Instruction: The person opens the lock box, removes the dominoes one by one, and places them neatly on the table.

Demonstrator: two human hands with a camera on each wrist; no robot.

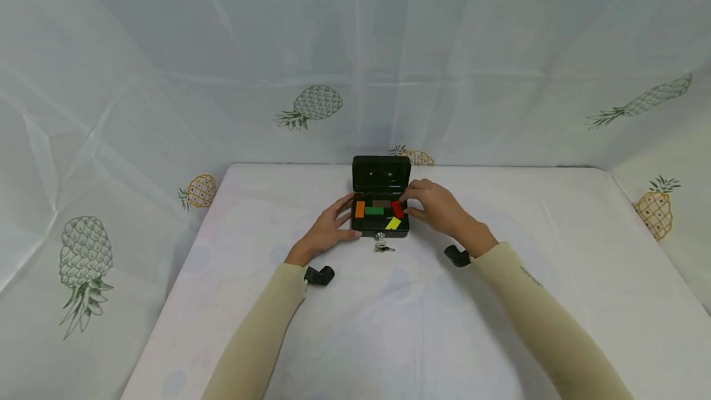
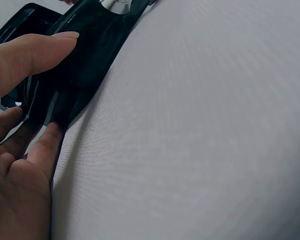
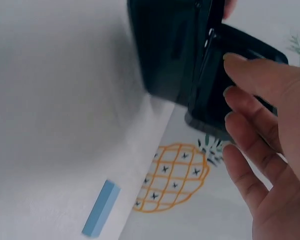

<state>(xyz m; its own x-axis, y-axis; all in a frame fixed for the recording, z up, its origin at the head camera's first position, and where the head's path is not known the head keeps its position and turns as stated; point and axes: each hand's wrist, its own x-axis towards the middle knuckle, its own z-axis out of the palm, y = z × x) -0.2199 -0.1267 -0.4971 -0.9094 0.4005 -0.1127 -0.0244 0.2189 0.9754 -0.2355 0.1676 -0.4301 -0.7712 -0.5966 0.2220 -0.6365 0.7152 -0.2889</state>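
Observation:
A small black cash box (image 1: 381, 227) stands on the table, its lid (image 1: 381, 173) raised at the back. Inside lie an orange block (image 1: 360, 209), a green block (image 1: 374, 210), a brown block (image 1: 381, 203), a red block (image 1: 397, 209) and a tilted yellow block (image 1: 393, 223). My left hand (image 1: 328, 230) holds the box's left side, thumb (image 2: 50, 50) against the front wall. At the right edge is my right hand (image 1: 436, 205), its fingertips near the red block. In the right wrist view its bent fingers (image 3: 247, 130) are apart from the thumb, with nothing visible between them.
A lock with keys (image 1: 381, 244) projects from the box's front. In the right wrist view a blue block (image 3: 101, 209) lies on the white table near its back edge. Behind the table hangs a pineapple-print sheet (image 1: 472, 66). Black wrist cameras (image 1: 319, 276) sit at both cuffs.

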